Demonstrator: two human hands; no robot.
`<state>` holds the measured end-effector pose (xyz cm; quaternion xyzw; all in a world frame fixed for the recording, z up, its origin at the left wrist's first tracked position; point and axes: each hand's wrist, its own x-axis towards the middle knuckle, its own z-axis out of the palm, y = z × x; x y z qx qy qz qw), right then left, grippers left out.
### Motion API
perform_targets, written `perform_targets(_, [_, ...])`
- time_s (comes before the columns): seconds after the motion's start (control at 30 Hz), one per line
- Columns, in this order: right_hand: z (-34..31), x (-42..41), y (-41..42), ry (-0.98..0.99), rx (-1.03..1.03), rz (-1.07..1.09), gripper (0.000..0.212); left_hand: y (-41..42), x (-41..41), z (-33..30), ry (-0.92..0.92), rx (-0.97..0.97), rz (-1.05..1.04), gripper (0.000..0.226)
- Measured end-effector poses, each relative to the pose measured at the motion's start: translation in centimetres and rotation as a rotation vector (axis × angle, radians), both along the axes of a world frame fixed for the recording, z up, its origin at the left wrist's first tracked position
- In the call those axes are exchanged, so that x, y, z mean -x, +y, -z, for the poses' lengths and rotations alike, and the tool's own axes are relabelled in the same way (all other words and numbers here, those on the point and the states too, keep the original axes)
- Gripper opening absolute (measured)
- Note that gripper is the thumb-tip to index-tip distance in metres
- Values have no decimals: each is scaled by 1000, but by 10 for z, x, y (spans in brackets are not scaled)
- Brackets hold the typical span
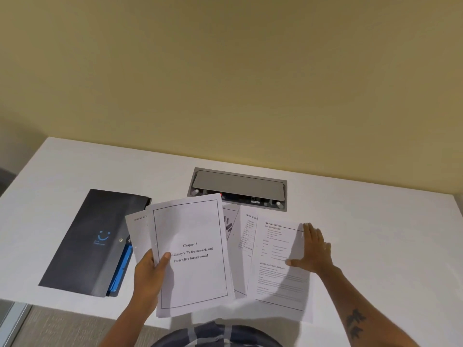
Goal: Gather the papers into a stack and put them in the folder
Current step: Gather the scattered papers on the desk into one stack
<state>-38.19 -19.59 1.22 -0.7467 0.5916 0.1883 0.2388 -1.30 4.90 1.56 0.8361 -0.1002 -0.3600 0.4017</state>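
My left hand [150, 276] grips a small bunch of papers by their left edge; the top sheet [193, 266] reads "Chapter 3" inside a black border and is lifted off the table. My right hand [313, 249] lies flat, fingers spread, on the right edge of a printed text sheet [278, 279] that lies on the white table [375, 234]. Between the two, other printed sheets [244, 241] lie fanned out, partly covered. A dark folder [85, 241] with a blue smile logo and a snap button lies to the left, blue contents showing at its open edge.
A grey cable hatch [238, 187] is set into the table behind the papers. A yellow wall stands along the table's far edge. The near table edge runs just under the held papers, with floor at the lower left.
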Motion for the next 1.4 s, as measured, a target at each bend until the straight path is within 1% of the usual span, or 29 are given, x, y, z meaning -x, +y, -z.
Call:
perform_targets(0.07, [6,9,-5,58,-34,-54,146,1,7,-3,3,4,-17,21])
perform_targets(0.13, [10,13,-4,71,-31,-74,146,2,12,-5,23,13,-54,16])
perform_targets(0.23, [14,14,2,30,32,-74,140,2,15,-5,39,9,-75,21])
perform_targets(0.33, [17,17,13,-65,48,-12,136,0,21,-7,55,17,-71,23])
perform_targets(0.47, [19,18,29,-245,81,150,130,-6,29,-10,59,29,-48,22])
perform_targets(0.6, [21,19,44,-448,2,463,130,-11,32,-10,78,40,-25,25])
perform_targets(0.73, [22,22,54,-564,35,677,134,-15,34,-13,86,48,16,25])
perform_targets(0.77, [22,22,55,-581,35,713,129,-16,34,-13,90,45,26,26])
perform_targets(0.8, [22,24,57,-580,37,730,119,-16,33,-14,95,43,36,27])
perform_targets(0.83, [23,26,57,-564,46,728,103,-17,33,-15,100,39,47,28])
perform_targets(0.9, [22,30,58,-514,94,683,53,-18,33,-18,108,35,70,29])
perform_targets(0.93, [20,32,59,-487,125,647,31,-19,33,-19,111,32,83,28])
perform_targets(0.97, [19,33,59,-473,155,609,19,-20,33,-21,117,31,95,28])
perform_targets(1.03, [16,35,58,-507,201,568,12,-21,32,-24,133,35,111,29])
perform_targets(1.1, [12,37,55,-583,210,560,11,-23,32,-27,151,41,114,30])
perform_targets(1.23, [-8,35,48,-775,137,632,4,-27,29,-32,181,78,151,27])
perform_targets(1.33, [-20,25,49,-899,42,671,14,-30,29,-36,200,88,188,13])
perform_targets(1.4, [-23,15,53,-982,-40,691,20,-32,30,-37,204,87,223,9])
